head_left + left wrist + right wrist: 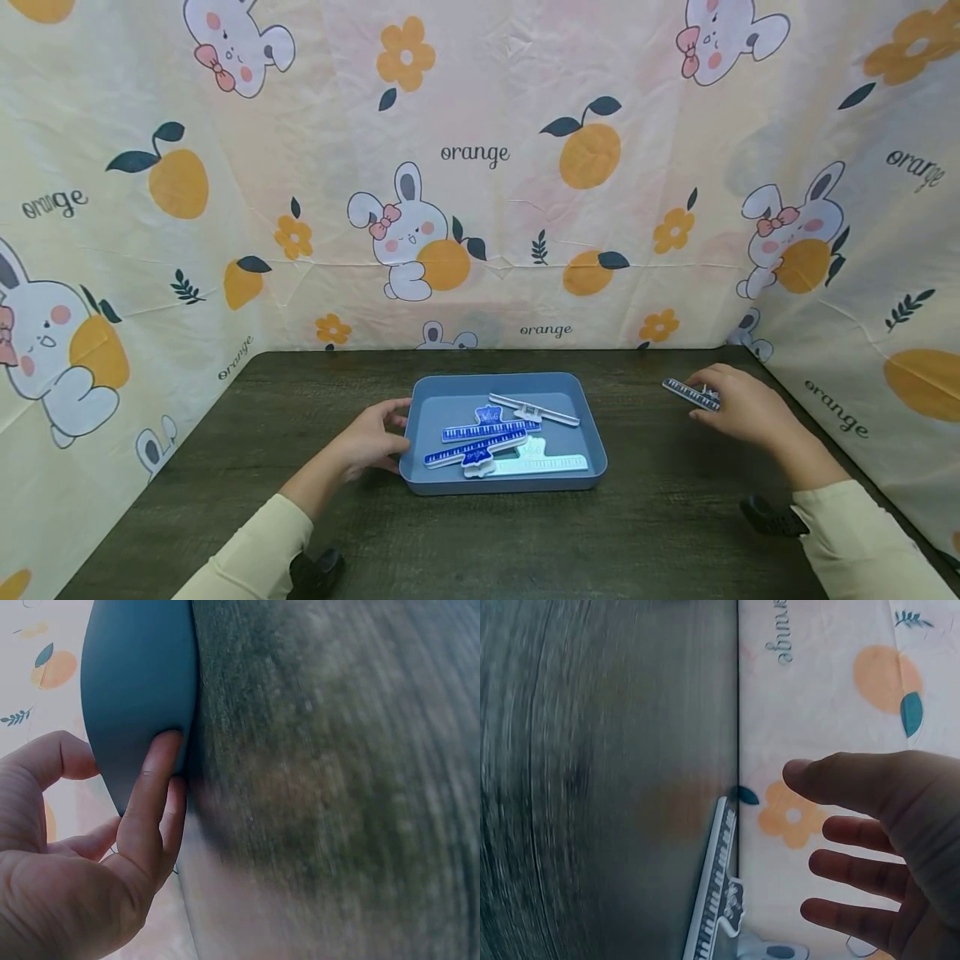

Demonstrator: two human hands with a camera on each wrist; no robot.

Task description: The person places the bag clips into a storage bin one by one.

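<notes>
My left hand (372, 435) rests its fingers against the left wall of a blue-grey tray (502, 486); in the left wrist view, fingertips touch the tray's outer side (139, 675). Inside the tray lie two blue piano-key ruler clips (491, 430), partly overlapping, a mint-green ruler clip (540, 465) and a white one (551, 413). At the far right of the table, my right hand (742, 408) is at a dark piano-key ruler clip (690, 393). In the right wrist view its fingers are spread, apart from the clip (714, 885).
The dark wood-grain table (480, 550) carries the tray near its middle. A patterned cloth (480, 200) with rabbits and oranges hangs behind it and along both sides. Dark wrist devices (317, 573) sit by the sleeves.
</notes>
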